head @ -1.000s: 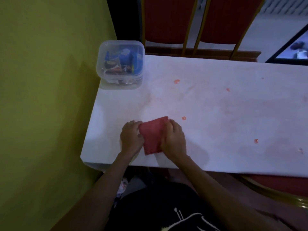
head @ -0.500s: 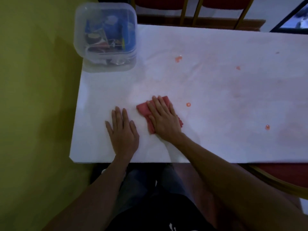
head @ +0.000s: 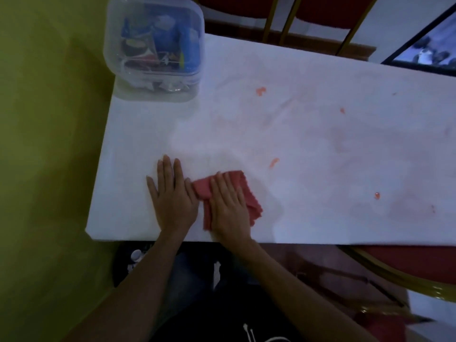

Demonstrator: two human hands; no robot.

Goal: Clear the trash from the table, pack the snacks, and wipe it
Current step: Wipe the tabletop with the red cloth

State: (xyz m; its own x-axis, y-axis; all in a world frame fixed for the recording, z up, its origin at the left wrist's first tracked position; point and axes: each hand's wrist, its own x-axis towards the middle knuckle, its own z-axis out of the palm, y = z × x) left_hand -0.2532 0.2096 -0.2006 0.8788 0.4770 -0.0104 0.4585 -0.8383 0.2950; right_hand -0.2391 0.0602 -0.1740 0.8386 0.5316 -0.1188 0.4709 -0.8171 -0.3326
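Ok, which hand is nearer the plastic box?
Left. The left hand lies flat on the table in front of the box; the right hand presses the cloth, farther to the right.

Banquet-style dining room is suggested, long white-covered table (head: 320, 144) set against yellow-green wall (head: 49, 144), red padded chairs (head: 234, 7) with gold frames drawn up.
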